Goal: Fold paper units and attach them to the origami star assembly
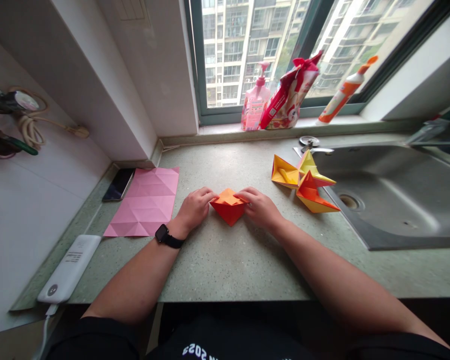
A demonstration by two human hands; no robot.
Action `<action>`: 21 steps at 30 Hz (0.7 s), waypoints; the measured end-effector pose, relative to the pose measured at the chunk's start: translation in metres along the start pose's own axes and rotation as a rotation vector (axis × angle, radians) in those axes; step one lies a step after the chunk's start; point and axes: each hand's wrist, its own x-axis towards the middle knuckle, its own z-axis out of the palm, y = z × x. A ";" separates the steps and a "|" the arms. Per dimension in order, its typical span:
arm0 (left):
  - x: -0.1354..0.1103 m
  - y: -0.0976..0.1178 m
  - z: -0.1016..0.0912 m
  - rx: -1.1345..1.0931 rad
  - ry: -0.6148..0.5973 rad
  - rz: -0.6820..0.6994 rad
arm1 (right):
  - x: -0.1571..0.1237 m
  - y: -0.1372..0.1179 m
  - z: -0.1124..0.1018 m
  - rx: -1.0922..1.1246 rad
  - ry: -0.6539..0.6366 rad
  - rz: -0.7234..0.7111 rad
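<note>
An orange-red folded origami paper piece (229,212) lies on the counter in front of me, its point toward me. My left hand (195,207) grips its left corner, with a black watch on that wrist. At the opposite corner, my right hand (260,206) pinches the paper with thumb and fingers. To the right stand several folded yellow and orange paper shapes (317,202), touching one another. A creased pink paper sheet (146,205) lies flat to the left of my left hand.
A dark phone (117,185) touches the pink sheet, and a white power bank (70,270) with a cable lies at the left front. The steel sink (397,200) is at the right. A pink pump bottle (255,105), a red bag (290,97) and an orange-white bottle (343,95) line the sill.
</note>
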 end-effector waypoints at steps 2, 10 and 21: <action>0.000 0.000 0.000 -0.002 -0.021 0.004 | 0.000 -0.002 -0.002 -0.027 -0.045 0.008; 0.001 0.012 0.000 -0.141 0.007 0.015 | -0.001 -0.007 0.000 -0.079 -0.100 0.005; -0.001 0.006 0.008 -0.023 -0.145 0.065 | 0.000 0.007 0.003 -0.031 -0.028 -0.024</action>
